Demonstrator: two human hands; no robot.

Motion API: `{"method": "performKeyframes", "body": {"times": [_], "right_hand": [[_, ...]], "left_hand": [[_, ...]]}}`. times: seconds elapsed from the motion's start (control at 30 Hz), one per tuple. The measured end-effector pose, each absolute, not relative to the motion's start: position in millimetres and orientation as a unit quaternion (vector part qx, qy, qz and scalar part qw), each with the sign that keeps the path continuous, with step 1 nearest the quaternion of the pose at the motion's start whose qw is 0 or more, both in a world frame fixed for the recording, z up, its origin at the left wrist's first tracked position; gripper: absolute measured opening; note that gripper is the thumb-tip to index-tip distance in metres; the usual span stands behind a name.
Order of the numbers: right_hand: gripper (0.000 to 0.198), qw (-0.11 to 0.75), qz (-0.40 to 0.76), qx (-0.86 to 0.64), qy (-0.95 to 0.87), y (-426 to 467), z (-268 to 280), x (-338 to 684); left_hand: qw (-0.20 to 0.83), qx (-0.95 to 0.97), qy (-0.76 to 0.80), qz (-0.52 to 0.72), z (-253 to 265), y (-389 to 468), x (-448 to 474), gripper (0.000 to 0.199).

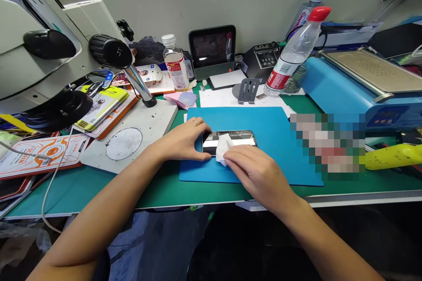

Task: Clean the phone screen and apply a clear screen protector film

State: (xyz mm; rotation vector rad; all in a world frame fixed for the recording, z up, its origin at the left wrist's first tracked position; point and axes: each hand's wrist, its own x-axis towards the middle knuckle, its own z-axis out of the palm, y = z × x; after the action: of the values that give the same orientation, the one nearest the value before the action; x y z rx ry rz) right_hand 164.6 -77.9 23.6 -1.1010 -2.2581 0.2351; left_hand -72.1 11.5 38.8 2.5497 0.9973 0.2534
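Observation:
A smartphone lies lengthwise on the blue mat, its face dark with bright reflections. Thumb and fingers of my left hand grip the phone's left end from both long edges. Between the pinched fingers of my right hand is a crumpled white tissue, pressed on the middle of the phone. The tissue and my right hand hide part of the phone's face and near edge.
A microscope on a pale base stands at the left, beside stacked boxes. Behind the mat are a phone stand, a labelled bottle and a smart display. A red-capped bottle and blue machine occupy the right.

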Motion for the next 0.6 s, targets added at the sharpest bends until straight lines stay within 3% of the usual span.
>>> {"method": "performKeyframes", "body": {"times": [0.2, 0.4, 0.47, 0.6], "right_hand": [[0.021, 0.306, 0.081, -0.423, -0.849, -83.4, 28.5, 182.2], [0.018, 0.398, 0.101, -0.491, -0.768, -71.4, 37.0, 162.7], [0.019, 0.400, 0.102, -0.486, -0.770, -64.8, 39.9, 151.3], [0.021, 0.400, 0.103, -0.484, -0.771, -56.5, 40.0, 137.6]], "left_hand": [[0.194, 0.907, 0.363, 0.085, 42.3, 9.6, -71.5, 0.056], [0.176, 0.914, 0.331, 0.153, 45.4, 3.1, -63.4, 0.080], [0.159, 0.918, 0.311, 0.186, 45.6, 1.1, -60.6, 0.070], [0.115, 0.917, 0.300, 0.236, 43.0, 0.3, -58.9, 0.023]]}}
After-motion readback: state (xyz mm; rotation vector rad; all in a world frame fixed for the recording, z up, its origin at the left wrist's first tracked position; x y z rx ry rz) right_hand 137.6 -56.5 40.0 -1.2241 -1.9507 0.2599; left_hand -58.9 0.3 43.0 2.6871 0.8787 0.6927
